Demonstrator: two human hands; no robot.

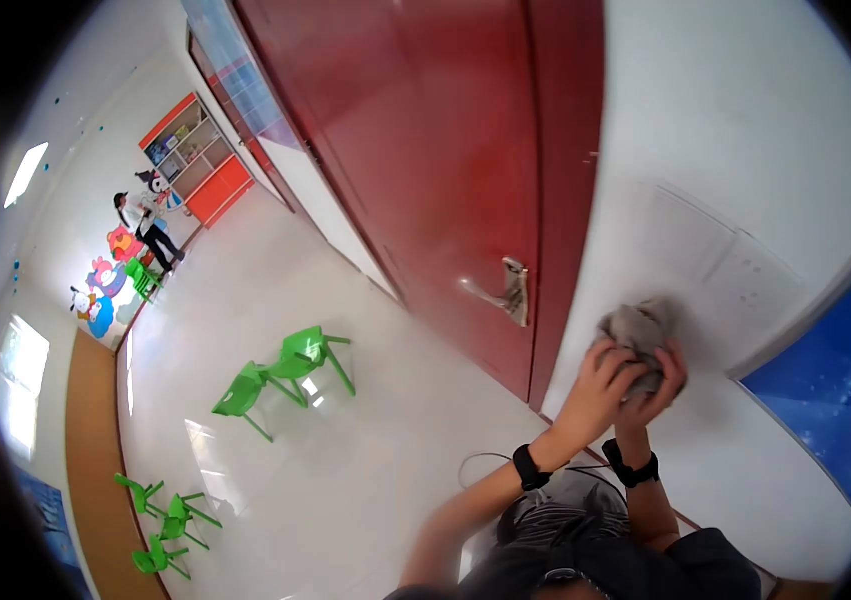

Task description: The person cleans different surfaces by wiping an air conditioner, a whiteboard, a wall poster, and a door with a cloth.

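Observation:
A crumpled grey-brown cloth [638, 325] is bunched up in front of me, close to the white wall [746, 130] to the right of the door. My left hand [601, 383] has its fingers curled over the near left side of the cloth. Around its lower right side my right hand [661, 382] is closed, so both hands grip the same bundle. Whether the cloth presses on the wall is hard to tell. Faint marks [736, 255] show on the wall beside it. Each wrist wears a black band.
A red door [426, 130] with a metal handle [514, 292] stands just left of my hands. Green chairs [301, 355] are on the pale floor [346, 480]. Far off, a person [149, 225] stands near an orange-red shelf unit [216, 190]. A blue panel [836, 370] is at right.

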